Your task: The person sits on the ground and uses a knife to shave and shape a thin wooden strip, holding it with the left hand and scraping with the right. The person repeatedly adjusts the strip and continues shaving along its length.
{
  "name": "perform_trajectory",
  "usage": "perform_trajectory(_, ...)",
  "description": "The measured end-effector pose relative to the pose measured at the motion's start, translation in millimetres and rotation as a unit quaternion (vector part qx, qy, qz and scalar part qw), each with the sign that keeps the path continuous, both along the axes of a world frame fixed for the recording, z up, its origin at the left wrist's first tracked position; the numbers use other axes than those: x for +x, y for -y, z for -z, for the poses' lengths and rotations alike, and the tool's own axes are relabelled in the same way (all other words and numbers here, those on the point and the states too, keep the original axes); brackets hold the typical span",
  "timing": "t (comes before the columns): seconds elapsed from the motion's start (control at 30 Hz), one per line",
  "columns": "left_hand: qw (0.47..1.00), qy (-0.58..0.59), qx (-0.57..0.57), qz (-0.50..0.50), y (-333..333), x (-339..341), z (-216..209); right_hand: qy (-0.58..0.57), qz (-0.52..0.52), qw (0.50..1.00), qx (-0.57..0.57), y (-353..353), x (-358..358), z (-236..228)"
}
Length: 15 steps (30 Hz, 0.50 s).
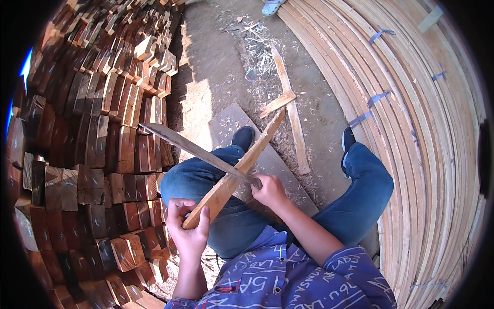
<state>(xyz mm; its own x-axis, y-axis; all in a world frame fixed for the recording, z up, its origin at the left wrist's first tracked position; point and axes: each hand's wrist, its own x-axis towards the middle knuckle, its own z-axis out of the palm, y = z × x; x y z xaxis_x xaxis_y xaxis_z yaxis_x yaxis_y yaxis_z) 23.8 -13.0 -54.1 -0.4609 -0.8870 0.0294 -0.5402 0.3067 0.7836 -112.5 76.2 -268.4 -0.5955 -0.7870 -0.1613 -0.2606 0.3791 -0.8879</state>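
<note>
My left hand point(190, 234) grips the near end of a long, tapering piece of wood point(213, 200), thumb on one side and fingers on the other. The wood slants away over my left thigh, its narrow tip pointing up and right. In my right hand point(270, 191) is the handle of a machete point(190, 146) with a long, dull, stained blade. That blade lies across the wood near its middle, and its squared tip reaches out to the left. From this view I cannot tell how deep the edge sits.
Stacked timber blocks point(118, 193) rise close on my left. Long planks point(411, 170) tied with plastic strips run along my right. Ahead, two wood strips point(293, 123) lie crossed by shavings point(260, 62). A flat board point(226, 121) is underfoot; a light clog point(271, 7) shows at the top.
</note>
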Motion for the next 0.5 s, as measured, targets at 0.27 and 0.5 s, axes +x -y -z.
perform_trajectory(0.27, 1.000, -0.006, 0.006, 0.001, 1, 4, -2, 0.059, -0.015, 0.998, -0.022, -4, -1, -54)
perform_trajectory(0.5, 0.998, -0.012, -0.012, 0.057, -10, 1, -3, 0.060, -0.003, 0.997, -0.047, -14, -4, -92)
